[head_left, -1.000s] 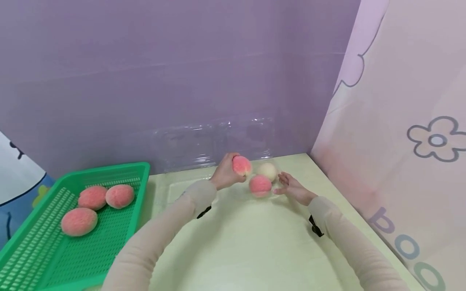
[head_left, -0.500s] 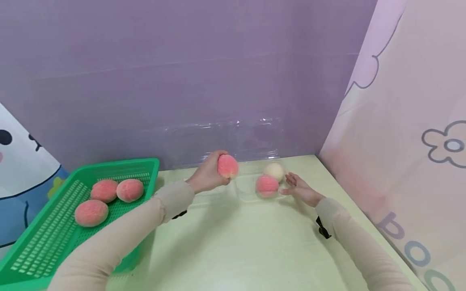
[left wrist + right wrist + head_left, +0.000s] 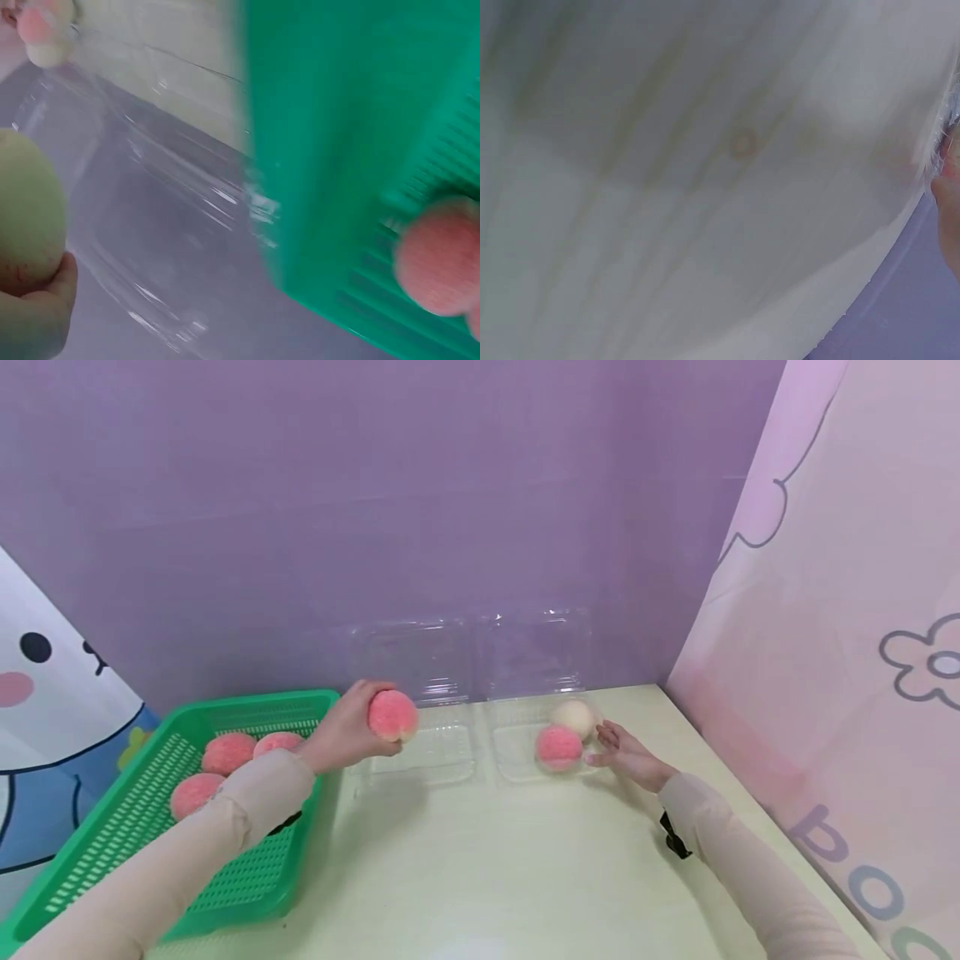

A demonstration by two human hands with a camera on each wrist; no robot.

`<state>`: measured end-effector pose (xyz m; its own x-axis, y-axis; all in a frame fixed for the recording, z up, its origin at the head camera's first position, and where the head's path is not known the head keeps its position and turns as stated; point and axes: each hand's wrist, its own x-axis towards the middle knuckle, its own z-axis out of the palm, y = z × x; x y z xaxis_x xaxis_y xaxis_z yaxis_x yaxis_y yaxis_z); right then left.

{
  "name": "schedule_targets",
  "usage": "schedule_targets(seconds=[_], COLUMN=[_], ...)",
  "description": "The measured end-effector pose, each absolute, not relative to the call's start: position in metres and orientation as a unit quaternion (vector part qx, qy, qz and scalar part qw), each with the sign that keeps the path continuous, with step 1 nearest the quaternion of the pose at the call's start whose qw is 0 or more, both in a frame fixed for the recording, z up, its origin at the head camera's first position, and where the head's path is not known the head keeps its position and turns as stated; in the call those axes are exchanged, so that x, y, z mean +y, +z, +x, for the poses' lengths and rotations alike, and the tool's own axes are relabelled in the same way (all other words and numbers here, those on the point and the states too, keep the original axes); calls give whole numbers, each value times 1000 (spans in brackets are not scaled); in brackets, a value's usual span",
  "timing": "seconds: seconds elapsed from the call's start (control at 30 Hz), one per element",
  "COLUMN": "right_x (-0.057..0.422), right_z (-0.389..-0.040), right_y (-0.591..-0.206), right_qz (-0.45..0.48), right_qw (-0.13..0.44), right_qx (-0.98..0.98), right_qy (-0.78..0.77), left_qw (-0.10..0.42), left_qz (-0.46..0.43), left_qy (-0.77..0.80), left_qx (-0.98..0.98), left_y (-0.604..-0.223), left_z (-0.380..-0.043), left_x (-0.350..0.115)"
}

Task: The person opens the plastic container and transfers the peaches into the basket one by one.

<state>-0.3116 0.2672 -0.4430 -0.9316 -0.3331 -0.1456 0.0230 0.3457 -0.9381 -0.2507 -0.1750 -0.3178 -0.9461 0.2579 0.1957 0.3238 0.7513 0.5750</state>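
Observation:
My left hand (image 3: 347,731) grips a fuzzy pink peach (image 3: 392,717) with a pale underside. It holds the peach above the left transparent plastic box (image 3: 442,766), close to the right rim of the green basket. In the left wrist view the pale side of this peach and my thumb (image 3: 64,285) show at the left edge. Beside the right transparent box (image 3: 513,764), my right hand (image 3: 633,760) has its fingers loosely extended near the box's right side. Inside that box sit a pink peach (image 3: 558,747) and a cream-coloured peach (image 3: 574,718). Whether the fingers touch the box is unclear.
The green basket (image 3: 247,877) stands at the left with several pink peaches, such as one peach (image 3: 228,752), partly hidden by my left arm. Both boxes' raised lids, including the left lid (image 3: 408,652), lean towards the purple backdrop (image 3: 420,510). A patterned panel (image 3: 825,610) borders the right.
My left hand has carried the peach leftwards, from near the right box to beside the basket. My right hand stays by the right box. The head view has shifted slightly.

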Motion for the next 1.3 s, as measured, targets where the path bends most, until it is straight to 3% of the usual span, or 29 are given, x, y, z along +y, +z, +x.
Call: schedule_targets(seconds=[0.4, 0.63, 1.3], right_x=[274, 277, 275], right_z=[-308, -303, -305], right_y=[-441, -439, -441], right_qz=[-101, -93, -92], right_qw=[158, 157, 152], right_qx=[808, 811, 808], right_qy=[-559, -555, -562], left_qw=[75, 48, 51], left_qz=[-113, -83, -156], left_qy=[-295, -242, -98], left_qx=[-946, -966, -981], left_y=[-322, -334, -390], left_z=[-245, -238, -241], left_x=[-254, -290, -338])
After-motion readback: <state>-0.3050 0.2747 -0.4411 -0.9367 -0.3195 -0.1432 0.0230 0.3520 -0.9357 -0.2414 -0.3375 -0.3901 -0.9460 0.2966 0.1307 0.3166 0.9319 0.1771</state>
